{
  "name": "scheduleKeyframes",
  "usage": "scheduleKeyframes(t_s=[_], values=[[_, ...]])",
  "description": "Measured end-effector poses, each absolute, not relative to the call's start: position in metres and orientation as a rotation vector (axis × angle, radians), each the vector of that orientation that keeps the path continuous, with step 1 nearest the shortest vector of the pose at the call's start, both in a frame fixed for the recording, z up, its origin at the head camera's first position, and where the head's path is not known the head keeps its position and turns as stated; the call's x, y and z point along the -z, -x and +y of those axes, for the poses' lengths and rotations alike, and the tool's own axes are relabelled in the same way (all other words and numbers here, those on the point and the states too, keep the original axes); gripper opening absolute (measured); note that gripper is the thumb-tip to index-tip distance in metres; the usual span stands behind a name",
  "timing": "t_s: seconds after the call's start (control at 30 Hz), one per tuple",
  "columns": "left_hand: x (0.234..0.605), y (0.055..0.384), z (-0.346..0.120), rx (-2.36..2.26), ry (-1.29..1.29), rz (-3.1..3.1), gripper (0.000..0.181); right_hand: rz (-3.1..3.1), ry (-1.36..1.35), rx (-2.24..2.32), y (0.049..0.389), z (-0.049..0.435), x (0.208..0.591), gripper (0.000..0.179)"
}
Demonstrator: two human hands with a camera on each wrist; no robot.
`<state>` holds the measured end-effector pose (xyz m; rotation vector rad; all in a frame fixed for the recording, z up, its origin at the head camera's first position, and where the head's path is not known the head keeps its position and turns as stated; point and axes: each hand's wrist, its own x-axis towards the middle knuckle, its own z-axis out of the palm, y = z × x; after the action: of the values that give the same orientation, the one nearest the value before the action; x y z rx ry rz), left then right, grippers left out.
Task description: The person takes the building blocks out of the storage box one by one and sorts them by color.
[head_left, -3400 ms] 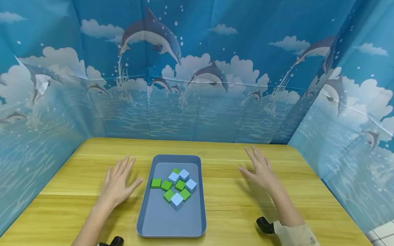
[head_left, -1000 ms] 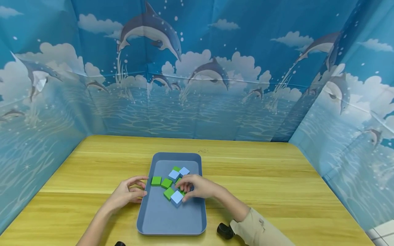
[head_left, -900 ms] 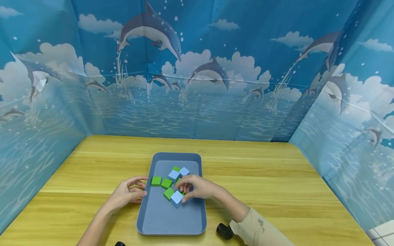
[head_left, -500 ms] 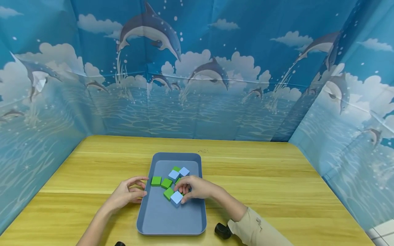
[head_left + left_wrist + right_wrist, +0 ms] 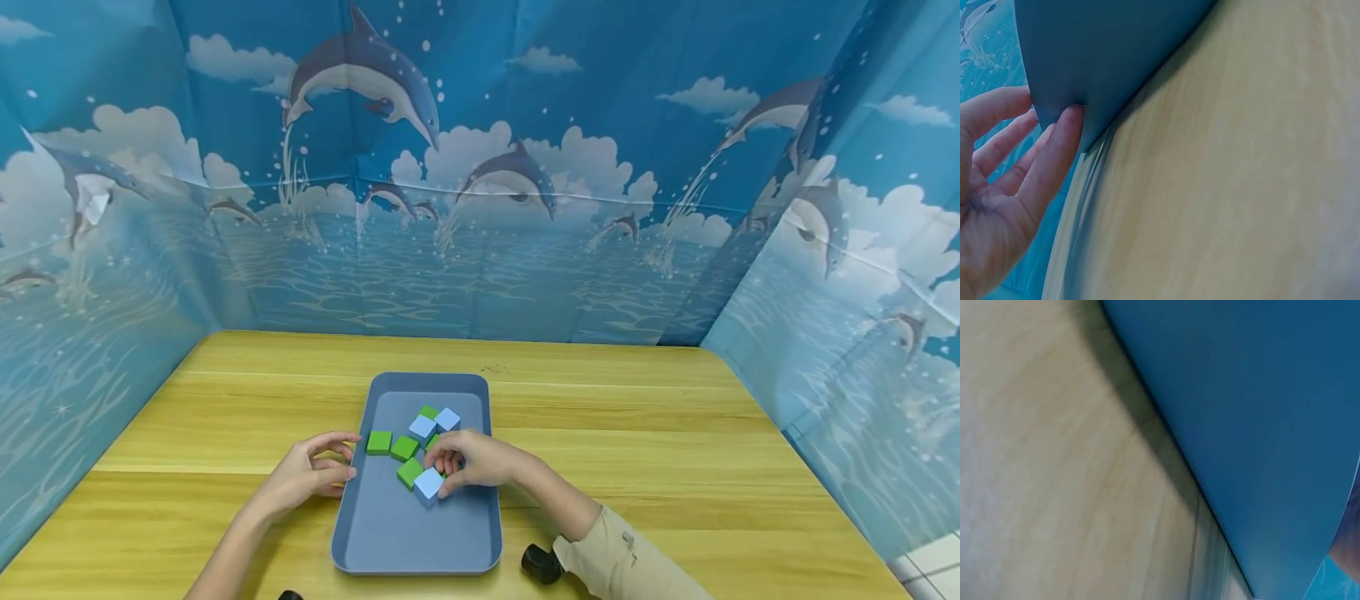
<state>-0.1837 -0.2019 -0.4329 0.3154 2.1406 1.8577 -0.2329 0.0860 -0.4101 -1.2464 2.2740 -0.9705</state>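
Note:
In the head view, a grey-blue tray (image 5: 416, 546) holds several green blocks (image 5: 378, 442) and light blue blocks (image 5: 422, 429). My right hand (image 5: 476, 460) reaches over its right side, thumb and index finger pinching the nearest light blue block (image 5: 427, 486). The other fingers curl under the palm and hide blocks at the right. My left hand (image 5: 311, 468) is at the tray's left side with fingers loosely bent; in the left wrist view its fingertips (image 5: 1071, 119) touch the outer wall. Only a sliver of the right hand (image 5: 1349, 540) shows in the right wrist view.
The tray stands on a yellow wooden table (image 5: 637, 433). Curtains with printed dolphins (image 5: 480, 275) close in the back and both sides. A black wrist device (image 5: 542, 564) sits by the right sleeve (image 5: 626, 554).
Both hands have come in from either side of the tray. The left now touches its wall. Over the last second, the right thumb has closed in on the nearest light blue block.

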Motion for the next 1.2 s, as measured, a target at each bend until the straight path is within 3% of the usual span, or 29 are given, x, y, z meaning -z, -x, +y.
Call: scheduleKeyframes(t_s=[0.73,1.2], values=[[0.434,0.183,-0.202,-1.870,-0.313,2.132,0.056,2.272,1.258,1.272,0.245,0.119,0.393,0.028],[0.434,0.183,-0.202,-1.877,-0.335,2.117,0.056,2.463,0.930,1.485,0.262,0.173,0.390,0.034]])
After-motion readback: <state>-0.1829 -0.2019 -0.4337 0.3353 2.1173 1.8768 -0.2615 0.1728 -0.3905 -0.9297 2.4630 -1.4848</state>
